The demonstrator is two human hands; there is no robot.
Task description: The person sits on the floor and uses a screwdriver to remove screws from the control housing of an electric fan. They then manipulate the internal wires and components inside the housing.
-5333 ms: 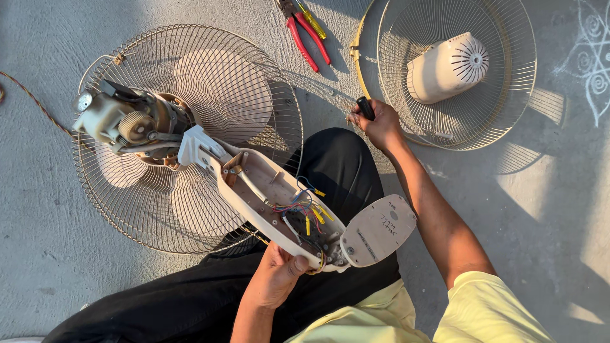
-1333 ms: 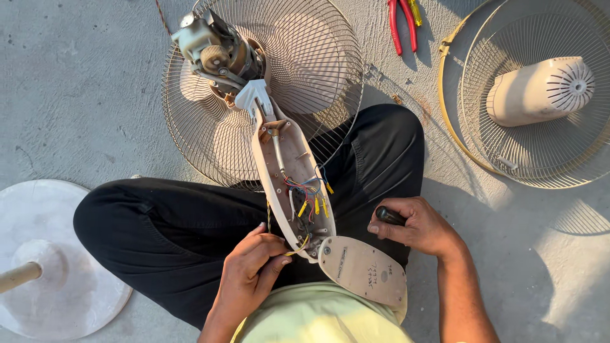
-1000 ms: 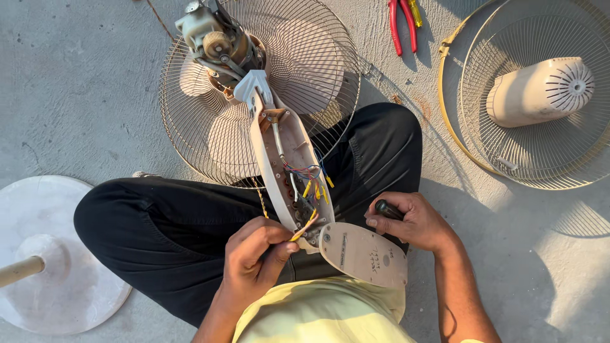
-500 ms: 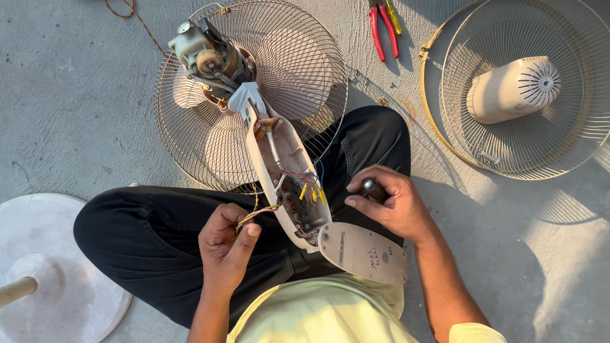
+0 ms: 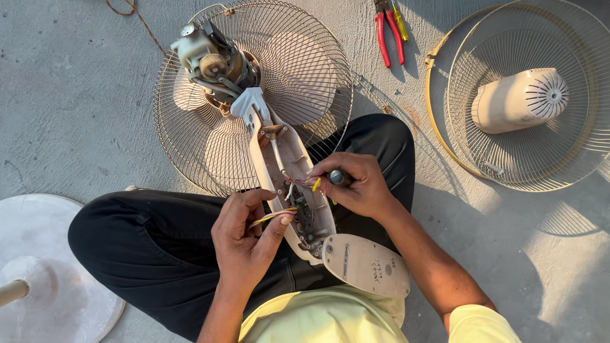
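Note:
An opened beige fan neck housing (image 5: pixel 284 166) rests across my lap, its coloured wires and switch parts exposed. My left hand (image 5: pixel 244 238) pinches a yellow wire (image 5: pixel 274 216) at the housing's left edge. My right hand (image 5: pixel 356 185) grips a black-handled screwdriver (image 5: pixel 338 177) with its tip down among the wires. The bare fan motor (image 5: pixel 210 58) sits at the housing's far end, over a rear wire guard (image 5: pixel 298 70) with blades. An oval beige cover (image 5: pixel 367 265) hangs at the near end.
Red-handled pliers (image 5: pixel 387 32) and a yellow-handled tool (image 5: pixel 400 19) lie on the concrete at the top. A second wire guard (image 5: pixel 464 57) holding a beige motor cover (image 5: pixel 521 100) lies at right. A round white fan base (image 5: pixel 57 273) sits at lower left. A cord (image 5: pixel 136 16) trails away at upper left.
My right hand picked up the screwdriver from the floor near the guard and has brought it into the housing. My left hand has shifted from the housing's end to pinching the yellow wire.

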